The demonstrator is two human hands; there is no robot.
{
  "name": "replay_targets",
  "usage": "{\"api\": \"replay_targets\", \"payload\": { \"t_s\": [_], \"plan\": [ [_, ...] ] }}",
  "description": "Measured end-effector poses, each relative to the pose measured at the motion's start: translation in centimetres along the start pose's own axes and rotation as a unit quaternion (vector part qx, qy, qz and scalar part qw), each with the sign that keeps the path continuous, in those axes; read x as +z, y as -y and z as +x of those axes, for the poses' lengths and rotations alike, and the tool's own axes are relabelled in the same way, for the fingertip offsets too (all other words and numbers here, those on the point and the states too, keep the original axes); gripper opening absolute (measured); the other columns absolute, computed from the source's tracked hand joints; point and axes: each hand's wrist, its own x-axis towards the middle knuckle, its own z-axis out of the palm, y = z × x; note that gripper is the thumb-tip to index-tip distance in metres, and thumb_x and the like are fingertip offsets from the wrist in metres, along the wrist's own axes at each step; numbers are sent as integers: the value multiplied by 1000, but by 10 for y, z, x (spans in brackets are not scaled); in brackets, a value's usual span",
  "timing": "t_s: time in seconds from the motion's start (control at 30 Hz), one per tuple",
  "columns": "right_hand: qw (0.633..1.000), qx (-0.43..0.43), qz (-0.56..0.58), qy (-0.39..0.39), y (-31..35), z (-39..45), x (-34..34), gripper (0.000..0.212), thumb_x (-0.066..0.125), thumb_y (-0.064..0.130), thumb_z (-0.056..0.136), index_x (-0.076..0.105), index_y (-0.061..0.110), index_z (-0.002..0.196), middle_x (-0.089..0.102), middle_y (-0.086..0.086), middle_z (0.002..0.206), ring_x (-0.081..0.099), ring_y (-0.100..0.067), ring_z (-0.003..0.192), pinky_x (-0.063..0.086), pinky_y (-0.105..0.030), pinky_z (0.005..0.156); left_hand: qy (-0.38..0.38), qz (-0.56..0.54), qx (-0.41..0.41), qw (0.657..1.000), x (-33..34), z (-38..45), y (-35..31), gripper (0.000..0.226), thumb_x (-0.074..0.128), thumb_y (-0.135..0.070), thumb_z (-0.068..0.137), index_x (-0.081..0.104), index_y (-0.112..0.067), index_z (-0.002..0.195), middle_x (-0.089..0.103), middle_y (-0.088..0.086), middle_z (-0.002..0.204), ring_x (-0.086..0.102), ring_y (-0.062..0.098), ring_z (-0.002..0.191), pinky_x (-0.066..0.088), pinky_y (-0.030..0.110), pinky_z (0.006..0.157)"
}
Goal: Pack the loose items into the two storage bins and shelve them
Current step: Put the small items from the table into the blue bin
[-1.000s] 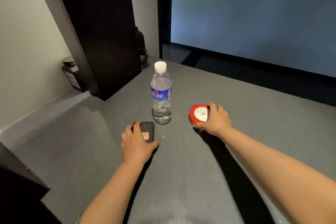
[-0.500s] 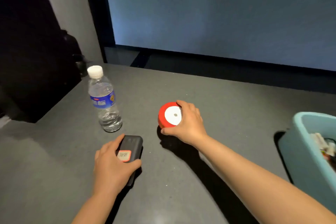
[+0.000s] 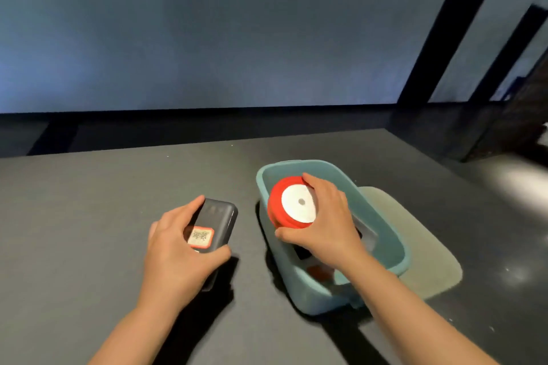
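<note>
My right hand (image 3: 327, 222) grips a red ribbon spool (image 3: 292, 206) with a white round face, held over the open top of a teal storage bin (image 3: 299, 283) at the centre right. Dark items lie inside the bin, mostly hidden by my hand. My left hand (image 3: 178, 249) holds a black power bank (image 3: 215, 225) with an orange-edged sticker, just above the grey table (image 3: 89, 216), left of the bin.
A flat pale green piece (image 3: 427, 252) lies on the table under and to the right of the bin. The table's far edge runs across the middle of the view, with a dark floor and blue-grey wall beyond.
The view has swung right; the water bottle is out of frame. My right hand carried the red spool over the teal bin. My left hand lifted the power bank and brought it rightward.
</note>
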Motion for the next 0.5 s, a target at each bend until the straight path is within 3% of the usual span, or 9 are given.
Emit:
{"api": "replay_targets", "payload": {
  "t_s": [0.1, 0.2, 0.37, 0.5],
  "plan": [
    [997, 63, -21, -27, -50, 7, -29, 100, 85, 45, 55, 33, 32, 140, 40, 9, 138, 32, -17, 129, 33, -35, 105, 24, -20, 19, 999, 34, -1, -20, 86, 84, -17, 55, 50, -31, 133, 52, -11, 114, 41, 8, 106, 35, 24, 87],
    [994, 95, -57, 8, -83, 21, -34, 99, 86, 48, 54, 37, 29, 138, 44, 2, 137, 37, -22, 127, 36, -39, 103, 27, -34, 31, 999, 58, 4, -37, 85, 84, -18, 55, 51, -33, 131, 53, -11, 113, 43, 8, 106, 36, 19, 83],
    [990, 56, -95, 92, -104, 60, -15, 102, 86, 50, 54, 37, 25, 140, 43, -1, 140, 36, -23, 130, 36, -38, 106, 23, -27, 63, 997, 83, 19, -62, 85, 85, -20, 54, 52, -34, 131, 53, -12, 113, 44, 7, 107, 34, 5, 79],
    [985, 34, -131, 104, -111, 95, 6, 100, 82, 53, 57, 37, 23, 141, 42, -2, 140, 35, -25, 131, 34, -38, 108, 33, -19, 94, 995, 93, 28, -78, 85, 83, -26, 53, 50, -35, 131, 53, -15, 113, 45, 5, 108, 36, 8, 82]
  ]
}}
